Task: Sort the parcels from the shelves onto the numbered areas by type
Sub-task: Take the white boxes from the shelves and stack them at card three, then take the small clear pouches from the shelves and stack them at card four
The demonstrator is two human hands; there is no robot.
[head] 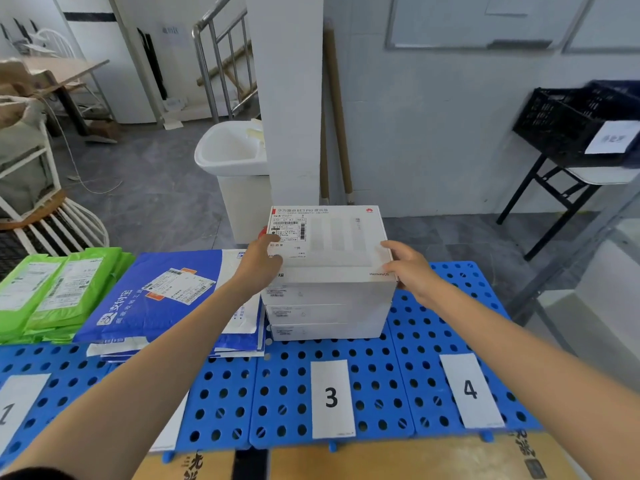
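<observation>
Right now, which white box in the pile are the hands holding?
The top white cardboard box, with the shipping label. The left hand and right hand grip its sides; the white boxes beneath are untouched.

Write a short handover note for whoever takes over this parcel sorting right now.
Left hand and right hand: each on one side of the top white box, grip not yet released.
That box sits on a stack of white boxes behind label 3.
Done: green mailers piled at the far left, blue mailers piled beside them.
The area behind label 4 holds no parcels.
Left: let go of the box; the shelves are out of view, so the remaining parcels are unknown.
</observation>
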